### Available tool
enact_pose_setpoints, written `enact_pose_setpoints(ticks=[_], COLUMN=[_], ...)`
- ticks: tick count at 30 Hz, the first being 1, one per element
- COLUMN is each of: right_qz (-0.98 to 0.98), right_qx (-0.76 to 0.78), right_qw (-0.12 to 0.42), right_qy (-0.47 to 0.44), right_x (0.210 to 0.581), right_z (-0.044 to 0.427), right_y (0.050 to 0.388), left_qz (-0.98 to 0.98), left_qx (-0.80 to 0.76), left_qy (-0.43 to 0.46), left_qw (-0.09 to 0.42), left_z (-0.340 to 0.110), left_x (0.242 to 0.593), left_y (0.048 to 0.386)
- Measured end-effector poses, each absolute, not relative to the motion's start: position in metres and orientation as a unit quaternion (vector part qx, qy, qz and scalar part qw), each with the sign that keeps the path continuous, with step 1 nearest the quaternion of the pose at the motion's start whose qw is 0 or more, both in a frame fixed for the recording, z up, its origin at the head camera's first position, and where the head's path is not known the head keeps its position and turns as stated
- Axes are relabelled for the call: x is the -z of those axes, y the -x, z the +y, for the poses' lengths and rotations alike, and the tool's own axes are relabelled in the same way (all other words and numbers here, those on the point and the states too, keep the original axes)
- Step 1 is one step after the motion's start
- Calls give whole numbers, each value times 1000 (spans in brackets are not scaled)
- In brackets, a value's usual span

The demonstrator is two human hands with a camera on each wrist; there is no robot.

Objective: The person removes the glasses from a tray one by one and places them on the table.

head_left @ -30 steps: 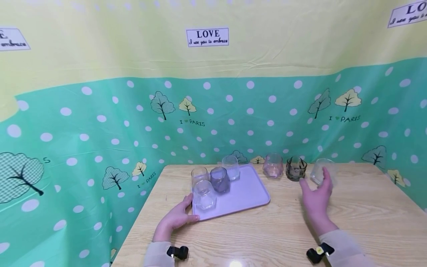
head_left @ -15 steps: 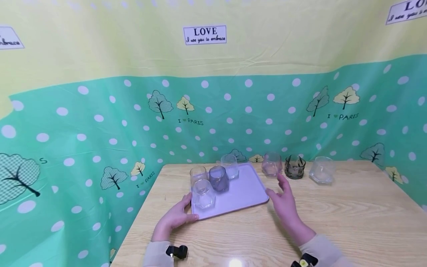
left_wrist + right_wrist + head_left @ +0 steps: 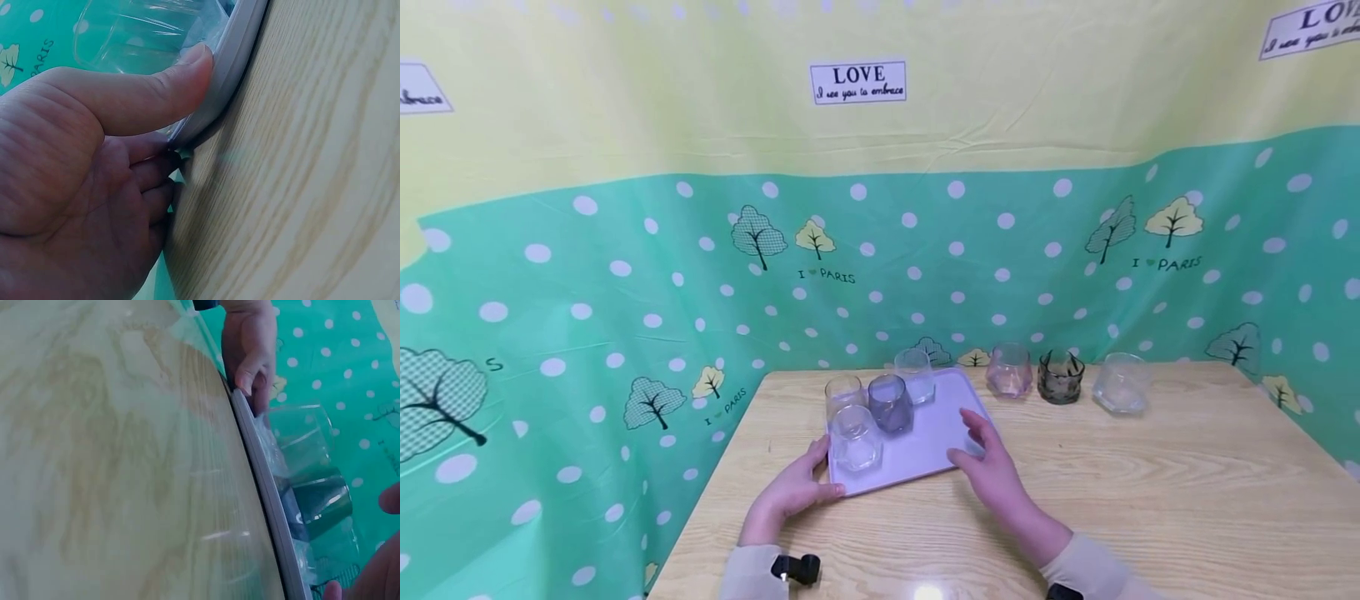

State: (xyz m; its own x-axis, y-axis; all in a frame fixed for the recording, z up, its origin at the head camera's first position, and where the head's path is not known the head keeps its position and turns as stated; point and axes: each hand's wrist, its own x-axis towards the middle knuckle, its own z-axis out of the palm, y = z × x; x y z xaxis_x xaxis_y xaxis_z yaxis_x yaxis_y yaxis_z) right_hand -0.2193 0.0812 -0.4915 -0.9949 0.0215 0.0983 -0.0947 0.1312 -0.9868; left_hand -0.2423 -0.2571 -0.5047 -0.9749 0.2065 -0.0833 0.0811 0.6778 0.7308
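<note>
Lilac tray (image 3: 928, 442) | left hand (image 3: 796, 487) pinches corner | right hand (image 3: 994, 473) above, fingers parted, grip released

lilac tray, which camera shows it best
The head view: it shows the lilac tray from above, nearly whole, though glasses and the right hand cover parts. The left wrist view shows mainly rim by the left hand; the right wrist view, its near side edge-on, running out of frame.

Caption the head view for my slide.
Left hand holding a tray of four glasses, right hand over it, three more glasses nearby.
</note>
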Motion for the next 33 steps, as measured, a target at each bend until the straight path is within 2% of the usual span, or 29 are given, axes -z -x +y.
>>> enact_pose_setpoints(ticks=[13,33], right_qz=[-753,-751], right_qx=[-657,-655], right_qw=[5,-22], right_qy=[-43,-78], right_x=[497,499], right_z=[48,31], right_y=[210,203], left_qz=[910,915], left_qx=[-399,-387], left_qy=[-76,-75], left_qw=[80,79], left_z=[-256,-257], left_x=[505,503], left_y=[242,241])
